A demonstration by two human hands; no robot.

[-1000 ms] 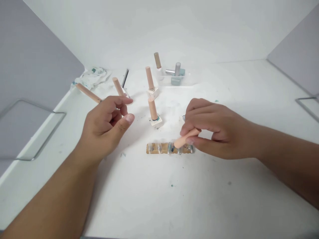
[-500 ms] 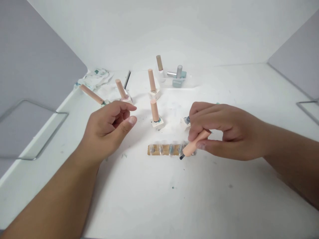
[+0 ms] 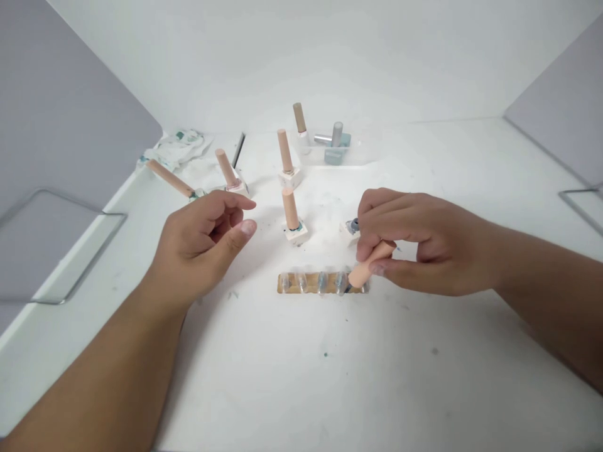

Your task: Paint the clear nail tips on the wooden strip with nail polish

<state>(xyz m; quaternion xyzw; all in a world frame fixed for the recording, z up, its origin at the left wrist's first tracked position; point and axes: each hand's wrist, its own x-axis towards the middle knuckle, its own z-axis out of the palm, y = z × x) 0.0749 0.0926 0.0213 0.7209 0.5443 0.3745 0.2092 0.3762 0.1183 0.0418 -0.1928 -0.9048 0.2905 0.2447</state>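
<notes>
My right hand (image 3: 409,242) pinches a nail polish brush by its peach cap (image 3: 370,265), with the dark bristle tip low over the right part of a tan strip (image 3: 312,284). Several clear false nails (image 3: 322,283) with bluish-grey polish lie across this strip; the rightmost is partly hidden by the cap. Just behind my right hand stands an uncapped white polish bottle (image 3: 349,231), half covered by the fingers. My left hand (image 3: 207,235) hovers to the left of the strip, thumb and index finger apart, holding nothing. A capped bottle (image 3: 291,216) stands between my hands.
More peach-capped bottles stand behind, one at centre (image 3: 285,154) and one at left (image 3: 228,169). A clear tray (image 3: 346,157) at the back holds several bottles. Stained crumpled tissue (image 3: 181,145) and a dark stick (image 3: 239,149) lie at the back left. Metal wire handles (image 3: 94,257) flank the sides.
My right hand has drawn the brush tip slightly up and away from me, from the strip's near edge to beside the right-hand nails. My left hand stays nearly still.
</notes>
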